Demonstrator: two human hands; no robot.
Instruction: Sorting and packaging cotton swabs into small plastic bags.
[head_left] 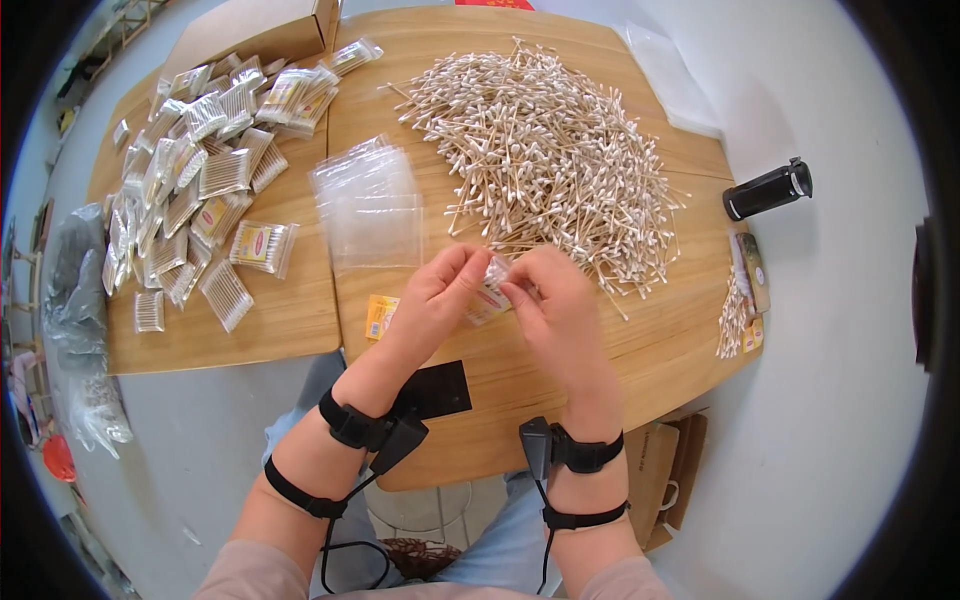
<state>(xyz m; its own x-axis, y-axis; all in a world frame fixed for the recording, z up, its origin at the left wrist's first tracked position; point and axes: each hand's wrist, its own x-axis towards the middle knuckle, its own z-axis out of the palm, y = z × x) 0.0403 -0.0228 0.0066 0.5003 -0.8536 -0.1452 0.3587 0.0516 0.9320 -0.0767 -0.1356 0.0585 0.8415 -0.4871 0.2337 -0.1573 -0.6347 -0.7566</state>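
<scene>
Between both hands, just above the wooden table, is a small clear plastic bag with a printed label; what else it holds is partly hidden by my fingers. My left hand pinches its left side with thumb and fingers. At its upper right, the curled fingers of my right hand grip the bag's edge. A big loose heap of cotton swabs lies just beyond my hands. Yellow cards sit beside my left hand, partly covered by it. Farther off lies a fanned stack of flat clear bags.
Filled swab packets are heaped at the left, before a cardboard box. A black bottle and a small swab bunch are on the right. A flat black object lies near the table's front edge. Clear sheets rest far right.
</scene>
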